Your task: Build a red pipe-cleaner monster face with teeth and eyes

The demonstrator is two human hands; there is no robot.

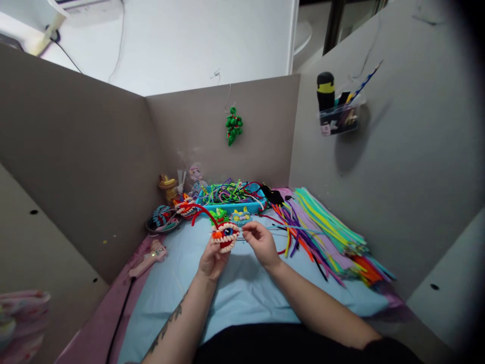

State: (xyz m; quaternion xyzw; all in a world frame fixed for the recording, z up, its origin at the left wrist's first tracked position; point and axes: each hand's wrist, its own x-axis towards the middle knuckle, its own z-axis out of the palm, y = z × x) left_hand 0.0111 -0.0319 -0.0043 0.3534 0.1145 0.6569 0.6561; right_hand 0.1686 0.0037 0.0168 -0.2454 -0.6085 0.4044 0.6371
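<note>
In my left hand [213, 263] is a red and cream pipe-cleaner figure [227, 238] with a blue eye and an orange tuft; the fingers are closed round its lower left side. Long red stems curve up from its top. My right hand [261, 245] pinches at its right side, fingertips closed on a thin light-blue pipe cleaner [291, 228] that trails off to the right. Just behind the figure sit a green pipe-cleaner figure [220, 216] and a blue and yellow one [241, 216].
A blue tray [231, 208] of tangled stems stands at the back. Bundled pipe cleaners [326, 222] lie to the right. On the left are a glue gun [149, 260], a dark bowl [164, 230] and a jar [168, 190]. Grey panels enclose the table; a clear bin [338, 121] hangs right.
</note>
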